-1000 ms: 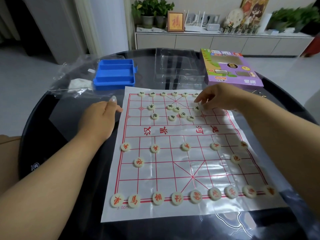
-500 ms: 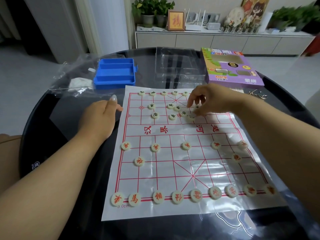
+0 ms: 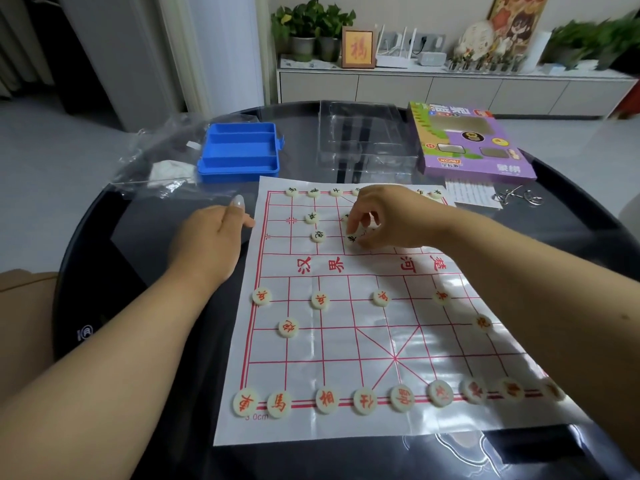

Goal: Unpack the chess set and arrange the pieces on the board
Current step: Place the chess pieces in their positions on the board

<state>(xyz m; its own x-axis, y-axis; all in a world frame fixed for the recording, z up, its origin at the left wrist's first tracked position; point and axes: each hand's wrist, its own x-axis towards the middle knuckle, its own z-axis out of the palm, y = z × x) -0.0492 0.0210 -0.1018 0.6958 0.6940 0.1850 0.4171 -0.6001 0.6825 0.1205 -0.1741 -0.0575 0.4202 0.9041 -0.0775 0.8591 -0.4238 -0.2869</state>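
Observation:
A white plastic chess board sheet [image 3: 346, 348] with red grid lines lies on the dark round table. Red-lettered round pieces [image 3: 327, 400] line the near edge and the near half. Black-lettered pieces [image 3: 312, 217] sit on the far rows. My right hand [image 3: 388, 216] hovers over the far middle of the board and pinches a black-lettered piece [image 3: 351, 239] with thumb and forefinger. It hides several pieces beneath it. My left hand [image 3: 207, 240] rests flat on the table, thumb touching the board's left edge.
An empty blue compartment tray [image 3: 239, 154] stands beyond the board at left, beside a crumpled clear bag [image 3: 162, 168]. A clear plastic insert [image 3: 363, 140] and the purple game box [image 3: 471, 143] lie at the back. Metal ring puzzles [image 3: 519, 197] lie at right.
My right hand has moved left from the far right part of the board to its far middle and now pinches a black-lettered piece. My left hand has stayed put.

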